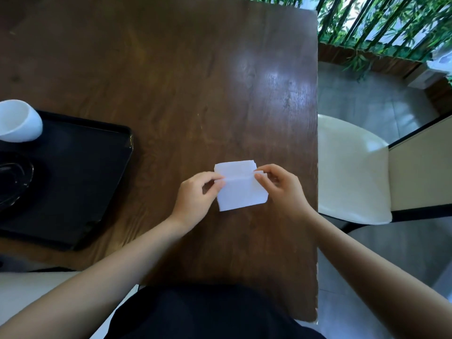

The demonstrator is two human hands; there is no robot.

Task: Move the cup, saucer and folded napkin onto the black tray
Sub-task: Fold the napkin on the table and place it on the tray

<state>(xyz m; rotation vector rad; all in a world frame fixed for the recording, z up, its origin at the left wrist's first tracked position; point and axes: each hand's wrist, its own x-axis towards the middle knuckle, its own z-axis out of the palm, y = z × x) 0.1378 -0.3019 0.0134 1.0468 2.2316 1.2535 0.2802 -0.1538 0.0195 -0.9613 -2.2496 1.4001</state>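
Note:
A white napkin [238,189] lies on the dark wooden table [171,81], right of centre, with a fold line across its upper part. My left hand [195,199] pinches its left edge at the fold and my right hand [281,187] pinches its right edge. The black tray [80,172] sits at the table's left side, apart from the napkin. On the tray's far left corner stands a white cup [18,121]. A dark glassy saucer [12,182] rests on the tray nearer to me, partly cut off by the frame.
A white chair seat [352,172] stands just past the table's right edge, above a grey floor. Green bamboo plants [381,23] fill the far right. My dark-clothed lap [208,314] is at the table's near edge.

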